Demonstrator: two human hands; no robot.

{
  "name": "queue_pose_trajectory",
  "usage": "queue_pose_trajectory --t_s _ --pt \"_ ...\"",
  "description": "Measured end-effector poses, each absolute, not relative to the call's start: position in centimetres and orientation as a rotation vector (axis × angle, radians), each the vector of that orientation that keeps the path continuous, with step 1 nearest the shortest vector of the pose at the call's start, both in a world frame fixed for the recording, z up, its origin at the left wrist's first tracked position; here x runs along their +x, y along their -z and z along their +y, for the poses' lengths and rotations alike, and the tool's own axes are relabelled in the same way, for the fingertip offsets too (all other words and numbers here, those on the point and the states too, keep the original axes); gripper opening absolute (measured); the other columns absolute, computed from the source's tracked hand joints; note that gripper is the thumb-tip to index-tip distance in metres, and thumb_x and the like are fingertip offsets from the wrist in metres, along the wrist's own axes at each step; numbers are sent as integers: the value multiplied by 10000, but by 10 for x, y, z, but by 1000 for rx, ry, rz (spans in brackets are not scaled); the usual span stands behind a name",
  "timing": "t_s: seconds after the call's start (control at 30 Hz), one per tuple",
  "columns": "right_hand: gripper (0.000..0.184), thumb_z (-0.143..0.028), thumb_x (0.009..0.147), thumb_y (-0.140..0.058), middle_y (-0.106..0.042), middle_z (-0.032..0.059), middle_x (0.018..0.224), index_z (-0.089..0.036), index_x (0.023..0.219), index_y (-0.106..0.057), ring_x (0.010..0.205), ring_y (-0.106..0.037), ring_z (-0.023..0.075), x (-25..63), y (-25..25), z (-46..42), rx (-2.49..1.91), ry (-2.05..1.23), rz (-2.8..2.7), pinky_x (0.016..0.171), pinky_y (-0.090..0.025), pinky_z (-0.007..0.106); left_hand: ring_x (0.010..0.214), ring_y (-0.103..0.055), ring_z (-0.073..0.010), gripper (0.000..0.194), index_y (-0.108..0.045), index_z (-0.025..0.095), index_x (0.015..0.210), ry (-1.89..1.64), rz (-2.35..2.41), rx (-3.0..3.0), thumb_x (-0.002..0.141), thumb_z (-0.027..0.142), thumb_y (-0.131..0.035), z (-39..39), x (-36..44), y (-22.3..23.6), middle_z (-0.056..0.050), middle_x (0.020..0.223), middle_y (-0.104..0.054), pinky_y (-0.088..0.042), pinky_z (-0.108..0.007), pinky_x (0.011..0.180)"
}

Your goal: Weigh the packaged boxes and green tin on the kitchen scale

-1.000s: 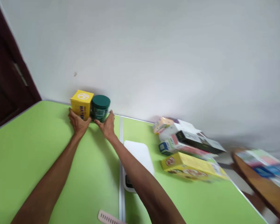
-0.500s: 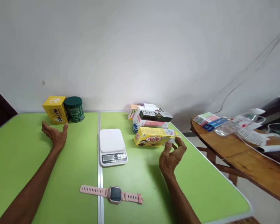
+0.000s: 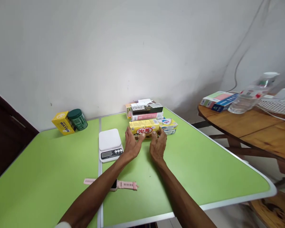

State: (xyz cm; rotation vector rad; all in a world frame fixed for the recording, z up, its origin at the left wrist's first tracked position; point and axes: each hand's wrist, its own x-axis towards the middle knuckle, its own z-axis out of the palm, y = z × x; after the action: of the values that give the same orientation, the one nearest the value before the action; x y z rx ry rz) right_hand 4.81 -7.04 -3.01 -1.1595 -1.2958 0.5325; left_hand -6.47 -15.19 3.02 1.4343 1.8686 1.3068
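A long yellow box with a red and white label stands on the green table, gripped between my two hands. My left hand presses its left end, with the thumb on the front. At the right end my right hand is curled round the corner, its thumb also in front. Just left of the left hand lies a white kitchen scale with nothing on its plate. Under my left forearm is a pink smartwatch, its face partly covered.
Behind the yellow box, several cartons are stacked by the wall. A yellow WATER box and a green jar stand at the back left. On a wooden table at right are a plastic bottle and small boxes.
My left hand has moved right, away from the WATER box, to the left end of the yellow box. My right hand has closed on its right end. The view has shifted.
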Motion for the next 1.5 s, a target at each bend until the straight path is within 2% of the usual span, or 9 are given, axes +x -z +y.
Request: queue_pose_trajectory --t_s 0.1,0.2,0.47,0.67,0.87,1.07,1.2,1.33,1.5 --pt "718 -664 998 -329 -580 245 1366 -119 1423 -524 1336 -486 375 47 28 -70 -1145 -551 -1280 1165 -334 590 1633 -123 -373 1023 -114 112 1638 -1216 1881 1347 915 634 -616 -134 -54 -26 -263 1715 -172 -173 -537 1327" --pt "681 -661 1004 -348 -617 231 1304 -136 1379 -567 1285 -530 368 46 18 -72 -1094 -537 -1259 1136 -378 597 1617 -174 -367 1006 -115 113 1632 -1316 1888 1374 918 602 -627 -135 -52 -32 -267 1696 -206 -222 -534 1313" --pt "487 -459 1064 -448 -609 161 1370 -221 1484 -507 1220 -623 283 19 -4 -116 -676 -589 -1418 1017 -549 509 1504 -387 -328 864 -232 200 1623 -1734 1980 1565 930 518 -637 -194 -95 -71 -191 1611 -346 -347 -502 1244" --pt "494 -449 1070 -453 -594 175 1406 -211 1499 -504 1317 -584 301 -21 8 -135 -570 -718 -1595 1112 -510 548 1464 -440 -346 809 -305 181 1603 -1711 2143 1419 907 431 -634 -232 -158 -44 -190 1546 -441 -381 -548 1214" --pt "492 -446 1060 -471 -589 167 1415 -226 1499 -501 1317 -590 296 -35 24 -138 -553 -776 -1729 1075 -554 517 1430 -484 -331 742 -373 173 1569 -1716 2225 1355 921 426 -633 -243 -187 -17 -188 1502 -508 -382 -539 1214" --pt "480 -500 1050 -455 -636 190 1333 -194 1405 -563 1233 -638 306 -27 39 -128 -712 -792 -1685 986 -591 519 1415 -521 -324 770 -335 194 1585 -1691 2200 1209 935 479 -633 -257 -216 -1 -208 1567 -475 -437 -525 1162" --pt "480 -528 1046 -435 -678 185 1290 -185 1310 -643 1206 -660 305 -19 43 -122 -829 -824 -1678 1018 -573 523 1406 -534 -322 739 -358 198 1567 -1683 2205 1127 943 498 -617 -267 -228 4 -210 1561 -488 -444 -527 1153" --pt "537 -542 1042 -447 -637 186 1424 -189 1413 -607 1316 -607 316 -21 42 -128 -838 -815 -1693 1092 -525 556 1436 -502 -329 769 -341 177 1574 -1705 2209 1196 941 506 -628 -269 -216 1 -218 1571 -469 -403 -535 1193" --pt "583 -510 1057 -441 -573 179 1522 -183 1536 -500 1431 -519 298 -30 40 -141 -782 -800 -1742 1198 -427 571 1539 -362 -334 863 -271 162 1611 -1675 2183 1271 915 487 -665 -256 -182 -5 -209 1623 -374 -299 -520 1276"
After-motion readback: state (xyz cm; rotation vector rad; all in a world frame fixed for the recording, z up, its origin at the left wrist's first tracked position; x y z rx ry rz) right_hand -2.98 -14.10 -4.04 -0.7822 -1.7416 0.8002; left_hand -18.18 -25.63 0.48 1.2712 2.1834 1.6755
